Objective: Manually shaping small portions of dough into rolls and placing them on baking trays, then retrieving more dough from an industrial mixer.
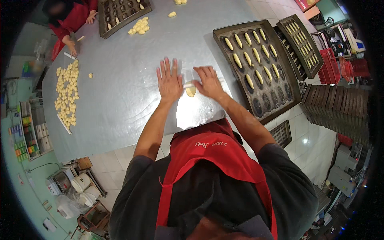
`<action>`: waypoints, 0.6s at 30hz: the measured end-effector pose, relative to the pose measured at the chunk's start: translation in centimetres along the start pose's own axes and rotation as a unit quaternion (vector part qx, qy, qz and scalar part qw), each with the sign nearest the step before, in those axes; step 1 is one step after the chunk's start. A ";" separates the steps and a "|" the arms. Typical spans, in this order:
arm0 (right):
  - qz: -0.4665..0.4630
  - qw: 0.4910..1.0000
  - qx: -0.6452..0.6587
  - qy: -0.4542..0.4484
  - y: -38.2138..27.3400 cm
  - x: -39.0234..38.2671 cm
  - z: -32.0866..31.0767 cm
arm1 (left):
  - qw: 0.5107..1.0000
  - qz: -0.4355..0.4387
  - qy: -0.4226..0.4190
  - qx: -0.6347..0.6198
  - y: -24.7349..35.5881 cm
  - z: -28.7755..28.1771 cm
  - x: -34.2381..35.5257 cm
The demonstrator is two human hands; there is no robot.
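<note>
One white rolling pin lies across the worktop in front of the person, and a flattened piece of dough sits at its near side, a pale tongue whose far edge meets the pin. The two hands are apart, palms down with fingers spread, and neither is clamped on anything. The right hand lies over the right part of the rolling pin; the left hand is flat just beside the pin's visible left end, and whether its edge bears on the pin cannot be told.

That uneven contact looks like the main risk: with more weight from the right, the rolling pin could swing askew and leave the dough thicker along one side. Too hard a push might thin the piece until it tears, or make it cling to the pin or the surface below. A dipping right thumb could dent it.

Well to the left of the rolling pin, a spread of dough lumps might dry on top if left long uncovered, and then crack under pressure. To the right of the rolling pin, a dark tray holds slender dough rolls in its hollows; the right forearm appears near its edge, so a wide elbow swing could jolt them out of line.
</note>
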State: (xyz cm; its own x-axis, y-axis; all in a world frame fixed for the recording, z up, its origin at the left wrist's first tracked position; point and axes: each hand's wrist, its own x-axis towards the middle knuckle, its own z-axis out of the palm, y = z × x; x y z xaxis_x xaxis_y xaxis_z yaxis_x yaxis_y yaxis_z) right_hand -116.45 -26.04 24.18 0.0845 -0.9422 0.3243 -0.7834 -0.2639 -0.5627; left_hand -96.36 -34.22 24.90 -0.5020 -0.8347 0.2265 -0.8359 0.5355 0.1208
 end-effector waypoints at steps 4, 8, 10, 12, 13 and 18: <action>0.056 0.995 0.016 -0.080 -2.4 -7.7 -0.7 | 0.987 0.064 -0.133 -0.069 2.4 -0.8 -9.3; 0.116 0.978 0.114 -0.130 0.4 -7.0 -2.1 | 0.976 0.149 -0.098 -0.125 4.6 -2.8 -12.6; 0.175 0.984 0.036 -0.028 1.1 -5.7 -1.5 | 0.967 0.134 -0.099 -0.193 4.3 -1.6 -12.0; 0.217 0.976 -0.010 0.020 0.1 -3.7 -1.2 | 0.960 0.075 -0.144 -0.230 4.1 -0.3 -9.6; 0.160 0.984 -0.076 -0.016 -0.7 -2.5 -1.3 | 0.968 0.008 -0.147 -0.205 4.9 -0.9 -7.6; -0.027 0.986 -0.153 -0.067 -2.9 -5.0 0.6 | 0.991 0.057 -0.034 -0.113 5.3 -0.3 -8.5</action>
State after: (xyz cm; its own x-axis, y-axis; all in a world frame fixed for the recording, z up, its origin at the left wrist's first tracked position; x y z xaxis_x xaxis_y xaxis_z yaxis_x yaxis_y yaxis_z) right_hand -114.26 -20.65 23.73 0.1957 -0.9529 0.2315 -0.9229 -0.2588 -0.2852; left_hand -96.47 -24.28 23.93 -0.6114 -0.7691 0.1860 -0.7052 0.6362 0.3129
